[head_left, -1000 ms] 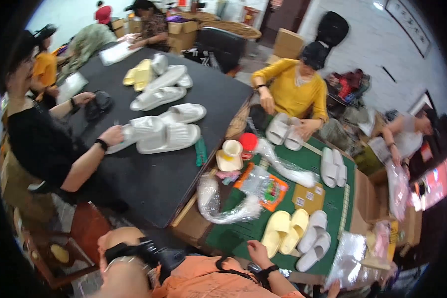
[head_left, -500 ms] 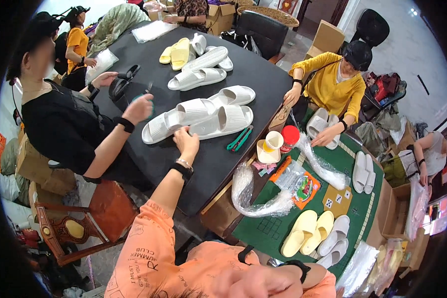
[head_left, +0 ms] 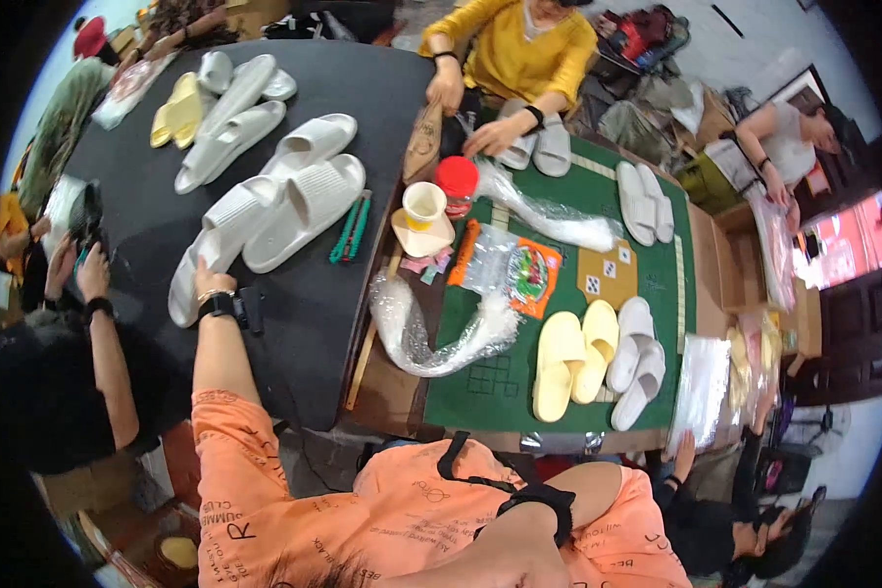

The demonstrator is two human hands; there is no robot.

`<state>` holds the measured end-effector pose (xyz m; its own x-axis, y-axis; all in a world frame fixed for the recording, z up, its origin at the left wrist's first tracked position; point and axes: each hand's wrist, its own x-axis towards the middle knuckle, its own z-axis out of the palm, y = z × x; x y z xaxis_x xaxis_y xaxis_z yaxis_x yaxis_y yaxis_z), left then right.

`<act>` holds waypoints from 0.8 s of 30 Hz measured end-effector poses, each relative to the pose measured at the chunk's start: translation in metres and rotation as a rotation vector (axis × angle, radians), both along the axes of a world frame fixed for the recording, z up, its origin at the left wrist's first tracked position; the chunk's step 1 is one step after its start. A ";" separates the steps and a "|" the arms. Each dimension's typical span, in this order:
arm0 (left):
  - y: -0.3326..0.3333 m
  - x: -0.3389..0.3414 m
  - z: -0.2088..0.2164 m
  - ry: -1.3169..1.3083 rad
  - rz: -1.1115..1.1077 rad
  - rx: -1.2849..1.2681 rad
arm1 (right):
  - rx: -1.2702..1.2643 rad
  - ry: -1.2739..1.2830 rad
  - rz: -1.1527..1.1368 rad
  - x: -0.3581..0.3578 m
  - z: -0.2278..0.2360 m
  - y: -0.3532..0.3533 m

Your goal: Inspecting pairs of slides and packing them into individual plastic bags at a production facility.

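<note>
The left hand (head_left: 209, 277) reaches over the black table (head_left: 294, 323) and closes its fingers on the near end of a white slipper (head_left: 216, 245). The right hand seems hidden under the bent forearm, so its fingers I cannot tell.

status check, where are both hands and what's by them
Left hand stretched out, on a white foam slipper on the black table. Right hand out of view, only its forearm low in frame. More white slippers just beyond, nothing blocking.
</note>
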<state>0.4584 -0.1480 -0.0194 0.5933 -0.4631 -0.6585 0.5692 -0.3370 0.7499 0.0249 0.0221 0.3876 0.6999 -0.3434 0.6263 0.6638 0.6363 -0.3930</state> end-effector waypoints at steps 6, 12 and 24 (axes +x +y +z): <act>0.032 0.026 0.040 0.144 0.284 -0.013 | -0.238 0.229 0.192 -0.026 0.014 -0.006; 0.027 0.028 0.038 0.165 0.457 -0.239 | 0.080 -0.059 -0.066 -0.034 0.007 0.010; 0.144 -0.093 0.191 -0.020 0.082 -0.703 | -0.870 1.934 -1.031 -0.244 -0.255 -0.058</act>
<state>0.3655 -0.0036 0.1716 0.6532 -0.7278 -0.2089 0.5561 0.2739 0.7847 -0.2194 -0.0356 0.1328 0.2736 -0.9497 -0.1521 -0.7843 -0.1288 -0.6069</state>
